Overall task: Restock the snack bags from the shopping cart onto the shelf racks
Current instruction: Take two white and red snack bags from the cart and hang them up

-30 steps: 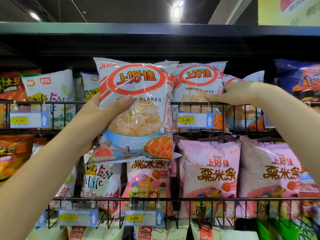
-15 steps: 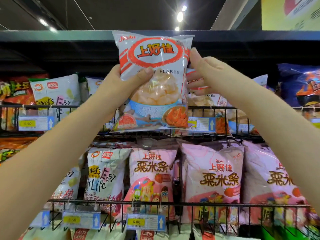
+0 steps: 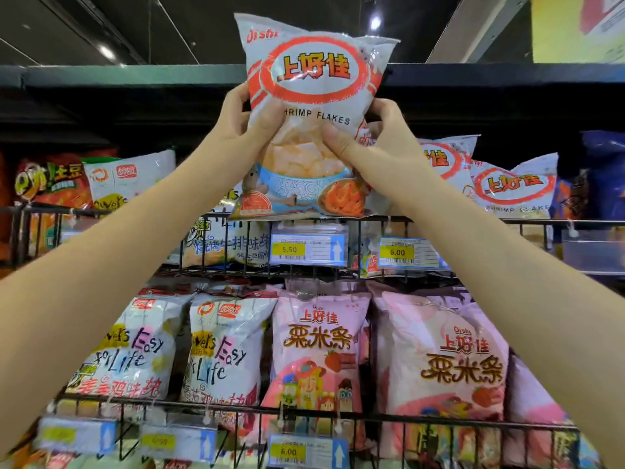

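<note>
White "Oishi SHRIMP FLAKES" bag (image 3: 314,106), both hands gripping.

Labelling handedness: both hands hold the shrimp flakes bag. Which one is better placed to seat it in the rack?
Right, probably. The right hand grips the shrimp flakes bag on the side nearest the matching bags in the upper rack; the left hand is farther.

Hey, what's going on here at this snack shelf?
A person holds an Oishi shrimp flakes bag up with both hands, left hand and right hand gripping its sides. It is above the front rail of the upper wire rack, not yet set in. To the right, matching bags stand in that rack; pink Oishi bags fill the lower rack.
</note>
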### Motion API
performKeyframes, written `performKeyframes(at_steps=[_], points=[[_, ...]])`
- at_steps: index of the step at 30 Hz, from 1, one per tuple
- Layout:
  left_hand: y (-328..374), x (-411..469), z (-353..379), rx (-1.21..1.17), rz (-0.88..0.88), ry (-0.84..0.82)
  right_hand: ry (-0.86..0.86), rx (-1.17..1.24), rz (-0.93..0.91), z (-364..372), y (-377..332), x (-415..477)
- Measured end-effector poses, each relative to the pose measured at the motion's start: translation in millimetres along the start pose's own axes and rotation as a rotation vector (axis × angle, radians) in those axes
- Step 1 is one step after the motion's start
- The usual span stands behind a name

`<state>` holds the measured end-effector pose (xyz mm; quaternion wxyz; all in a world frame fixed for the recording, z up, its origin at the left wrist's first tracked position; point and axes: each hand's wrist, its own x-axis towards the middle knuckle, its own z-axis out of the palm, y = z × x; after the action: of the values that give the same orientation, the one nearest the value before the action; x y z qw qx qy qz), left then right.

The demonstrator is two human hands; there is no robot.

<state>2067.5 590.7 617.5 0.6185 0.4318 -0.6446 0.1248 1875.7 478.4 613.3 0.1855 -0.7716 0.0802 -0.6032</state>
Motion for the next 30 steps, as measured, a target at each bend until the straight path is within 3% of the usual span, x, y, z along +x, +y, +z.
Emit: performKeyframes(at_steps=[8,12,16,23,30], points=[[-11.5,-3.8,-7.9,-0.030,0.208,0.077,0.070,0.024,-0.139,21.6,0.3,8.0],[-25.6,0.0,-8.4,0.014,0.192,0.062,0.060,-0.049,-0.101,22.5,6.9,11.3],[-47.7,0.4,-10.5,0.111,0.084,-0.031,-0.052,-0.148,-0.027,25.9,16.7,9.5],[-48.5,5.1,-2.9,0.501,-0.248,-0.147,-0.219,-0.362,0.202,31.6,25.2,9.2],[-46.0,20.0,6.4,0.775,-0.387,-0.336,-0.354,-0.665,0.350,36.3,18.9,16.9]])
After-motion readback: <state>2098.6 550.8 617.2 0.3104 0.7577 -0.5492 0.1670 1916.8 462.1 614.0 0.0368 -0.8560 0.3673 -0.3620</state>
